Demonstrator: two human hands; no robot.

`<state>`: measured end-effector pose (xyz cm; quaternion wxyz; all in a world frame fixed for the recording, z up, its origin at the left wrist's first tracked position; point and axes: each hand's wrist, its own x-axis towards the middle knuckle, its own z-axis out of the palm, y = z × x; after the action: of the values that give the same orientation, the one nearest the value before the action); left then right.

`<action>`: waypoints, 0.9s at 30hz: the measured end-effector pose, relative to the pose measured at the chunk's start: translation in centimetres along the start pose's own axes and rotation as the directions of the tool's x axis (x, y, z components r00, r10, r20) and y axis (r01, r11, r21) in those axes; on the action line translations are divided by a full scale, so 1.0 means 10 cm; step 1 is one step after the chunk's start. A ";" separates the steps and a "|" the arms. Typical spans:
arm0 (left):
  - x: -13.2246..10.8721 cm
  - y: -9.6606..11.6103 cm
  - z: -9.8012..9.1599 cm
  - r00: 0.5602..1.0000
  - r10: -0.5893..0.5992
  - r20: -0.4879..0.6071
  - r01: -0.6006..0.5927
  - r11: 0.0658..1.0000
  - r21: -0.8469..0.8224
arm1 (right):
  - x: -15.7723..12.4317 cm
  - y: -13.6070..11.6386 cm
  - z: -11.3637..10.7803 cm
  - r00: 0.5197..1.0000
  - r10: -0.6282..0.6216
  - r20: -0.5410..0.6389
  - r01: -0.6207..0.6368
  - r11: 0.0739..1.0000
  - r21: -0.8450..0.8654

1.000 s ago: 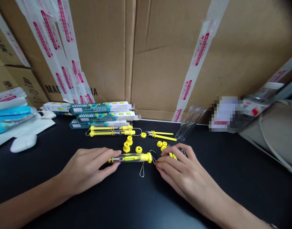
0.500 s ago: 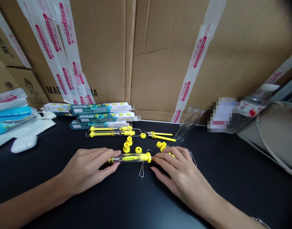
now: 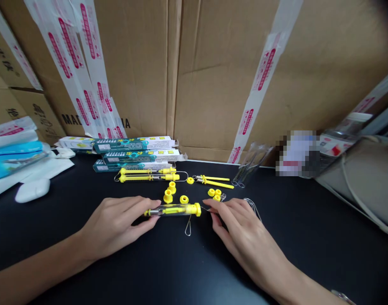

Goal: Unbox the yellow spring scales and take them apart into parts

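Note:
My left hand (image 3: 119, 226) grips one end of a clear-tubed spring scale (image 3: 176, 209) with yellow fittings, lying level above the black table. Its yellow hexagonal cap (image 3: 196, 209) points right. My right hand (image 3: 241, 233) is just beyond this cap, thumb and fingertips pinched on a thin metal wire hook (image 3: 205, 208), mostly hidden by the fingers. A bent wire loop (image 3: 188, 228) shows under the tube, its upper part covered. Behind the tube are yellow hex caps (image 3: 168, 196) and a yellow ring (image 3: 184, 199). More small yellow rings (image 3: 211, 192) lie near my right fingers.
Two assembled spring scales (image 3: 149, 178) lie in front of stacked boxes (image 3: 135, 146). Yellow rods with springs (image 3: 216, 182) and clear tubes (image 3: 249, 165) are farther right. Wire handles (image 3: 253, 207) lie behind my right hand. A white case (image 3: 31, 190), a bottle (image 3: 335, 144) and a bag (image 3: 368, 178) flank them.
My right hand has shifted slightly right and drawn its fingers into a pinch, with a thin wire now showing at the fingertips. My left hand and the spring scale stay put.

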<state>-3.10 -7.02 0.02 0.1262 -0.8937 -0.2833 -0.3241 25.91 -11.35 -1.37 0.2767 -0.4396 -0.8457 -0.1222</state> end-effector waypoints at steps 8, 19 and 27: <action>-0.01 0.00 0.01 0.990 -0.131 -0.047 0.131 0.991 0.001 | 0.01 -0.04 -0.05 0.995 -0.065 -0.079 0.075 0.989 0.126; -0.01 -0.02 0.03 0.984 -0.176 -0.015 0.175 0.984 -0.006 | 0.01 -0.14 0.02 0.989 -0.148 0.012 0.140 0.954 0.267; -0.03 -0.02 0.03 0.983 -0.185 -0.002 0.185 0.983 -0.005 | -0.01 -0.17 0.02 0.994 -0.109 -0.022 0.111 0.974 0.198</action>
<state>-3.24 -6.87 -0.41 0.0938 -0.8634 -0.3641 -0.3362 24.58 -12.34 -1.53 0.3169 -0.3614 -0.8752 -0.0547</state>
